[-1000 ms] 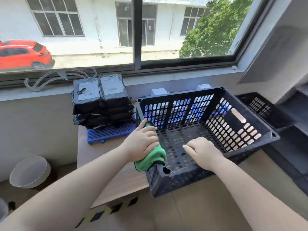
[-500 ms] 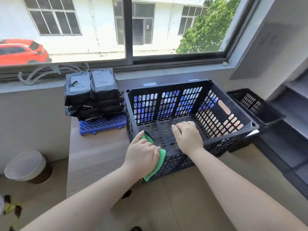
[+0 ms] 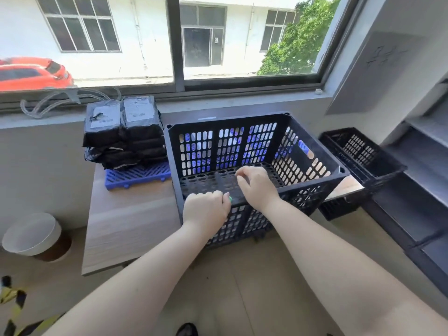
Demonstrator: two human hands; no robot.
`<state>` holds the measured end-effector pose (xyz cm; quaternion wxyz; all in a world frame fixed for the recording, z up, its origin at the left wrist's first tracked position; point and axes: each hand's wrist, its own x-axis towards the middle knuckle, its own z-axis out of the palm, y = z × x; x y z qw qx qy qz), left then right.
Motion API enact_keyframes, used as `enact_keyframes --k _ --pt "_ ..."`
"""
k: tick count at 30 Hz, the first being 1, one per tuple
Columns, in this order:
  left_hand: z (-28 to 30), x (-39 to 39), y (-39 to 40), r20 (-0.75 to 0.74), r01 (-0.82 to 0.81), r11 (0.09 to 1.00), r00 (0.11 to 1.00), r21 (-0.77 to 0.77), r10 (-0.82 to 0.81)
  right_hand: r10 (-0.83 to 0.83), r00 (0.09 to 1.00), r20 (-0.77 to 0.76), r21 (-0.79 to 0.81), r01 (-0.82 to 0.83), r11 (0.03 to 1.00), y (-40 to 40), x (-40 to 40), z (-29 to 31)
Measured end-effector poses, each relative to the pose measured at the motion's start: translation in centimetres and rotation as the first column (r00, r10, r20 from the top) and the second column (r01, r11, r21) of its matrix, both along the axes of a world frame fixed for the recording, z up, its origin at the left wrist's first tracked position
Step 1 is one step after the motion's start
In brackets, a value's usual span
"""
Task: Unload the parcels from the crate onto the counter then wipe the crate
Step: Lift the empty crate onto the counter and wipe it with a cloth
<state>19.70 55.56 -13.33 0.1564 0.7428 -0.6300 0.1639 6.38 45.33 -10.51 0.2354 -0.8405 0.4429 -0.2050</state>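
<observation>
Crate, black perforated plastic, tipped toward the viewer on the pale wood-grain counter, open mouth facing up and forward, near wall hanging over the counter's front edge. Left hand curled in a fist at the crate's near rim, fingers closed round a green cloth, only a sliver of it peeping out past the knuckles. Right hand just beside it, reaching over the same rim, fingers bent and resting on the holed inner wall; cannot tell whether anything is pinched. Stack of black plastic-wrapped parcels with white labels, standing left of the crate on a blue slatted plastic pallet at the counter's back, close under the window sill. Second black perforated crate to the right, lower down. Round white-topped stool on the floor at left.
</observation>
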Motion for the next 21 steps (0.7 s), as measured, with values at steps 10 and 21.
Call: enact_keyframes --k 10,21 --pt "-0.8 -1.8 -1.6 -0.059 0.003 0.999 0.998 0.038 -0.001 -0.121 0.797 -0.592 -0.039 0.121 0.992 -3.9 -7.7 0.1" --pt "1.3 -11.1 -8.6 -0.072 0.069 0.949 0.996 0.309 -0.049 -0.037 0.982 -0.186 0.222 0.079 0.972 -4.2 -8.6 1.3"
